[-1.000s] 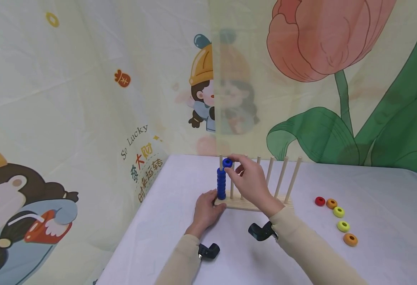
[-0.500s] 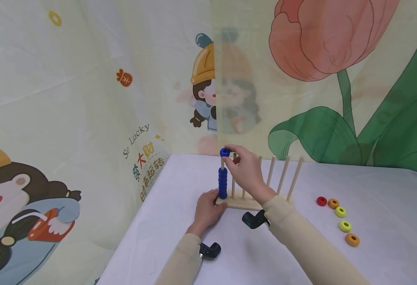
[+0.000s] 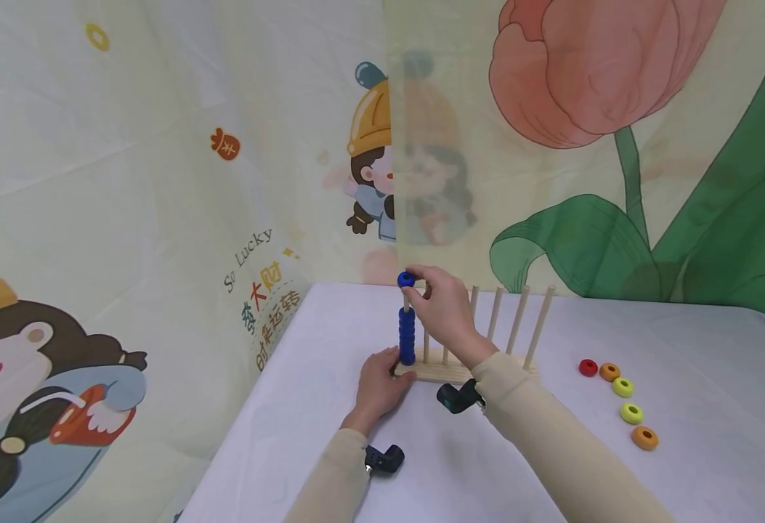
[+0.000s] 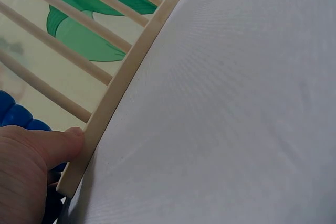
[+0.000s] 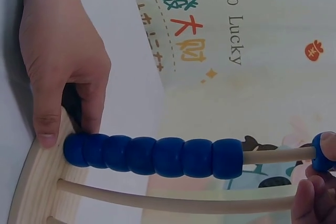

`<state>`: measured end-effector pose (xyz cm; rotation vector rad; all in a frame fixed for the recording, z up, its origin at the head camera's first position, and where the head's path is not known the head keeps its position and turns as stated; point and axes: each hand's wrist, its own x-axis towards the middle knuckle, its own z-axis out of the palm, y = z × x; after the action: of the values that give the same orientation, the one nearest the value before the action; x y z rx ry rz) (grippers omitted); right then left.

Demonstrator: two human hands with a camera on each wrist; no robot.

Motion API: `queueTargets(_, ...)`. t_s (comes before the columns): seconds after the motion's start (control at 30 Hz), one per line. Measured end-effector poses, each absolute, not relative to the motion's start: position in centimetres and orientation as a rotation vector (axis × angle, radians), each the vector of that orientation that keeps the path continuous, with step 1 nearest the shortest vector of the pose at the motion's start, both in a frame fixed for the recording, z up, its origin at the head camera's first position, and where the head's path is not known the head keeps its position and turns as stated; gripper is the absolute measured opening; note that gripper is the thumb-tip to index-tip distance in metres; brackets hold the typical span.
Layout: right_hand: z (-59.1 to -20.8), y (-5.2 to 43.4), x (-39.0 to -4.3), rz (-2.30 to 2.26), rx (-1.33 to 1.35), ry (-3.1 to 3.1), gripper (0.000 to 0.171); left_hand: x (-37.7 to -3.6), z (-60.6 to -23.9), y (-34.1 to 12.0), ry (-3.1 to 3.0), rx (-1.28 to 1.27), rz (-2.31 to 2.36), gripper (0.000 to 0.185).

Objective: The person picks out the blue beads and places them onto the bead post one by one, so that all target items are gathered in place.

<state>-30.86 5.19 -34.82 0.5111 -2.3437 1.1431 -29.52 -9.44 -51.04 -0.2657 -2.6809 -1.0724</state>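
In the head view, my right hand pinches a blue bead at the tip of the leftmost peg. The right wrist view shows the peg's end reaching that bead. Below it, a stack of several blue beads fills the lower part of this peg, with a stretch of bare wood between. My left hand grips the left end of the wooden peg rack's base, its thumb on the base beside the stack. Part of the rack is hidden behind my right hand.
Several bare pegs rise from the rack to the right. On the white-covered table, to the right, lie a red bead, two orange beads and two yellow beads. Printed curtains hang behind and at left.
My right hand has lifted the blue bead from beside the leftmost peg and brought it left over the peg's tip. The left hand stays on the rack's base.
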Motion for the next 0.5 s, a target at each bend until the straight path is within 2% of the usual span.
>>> queueTargets(0.5, -35.28, 5.39, -31.02, 1.087, 0.504, -2.452, 0.034, -29.42, -50.95, -9.45, -2.689, -0.268, -1.067, 0.053)
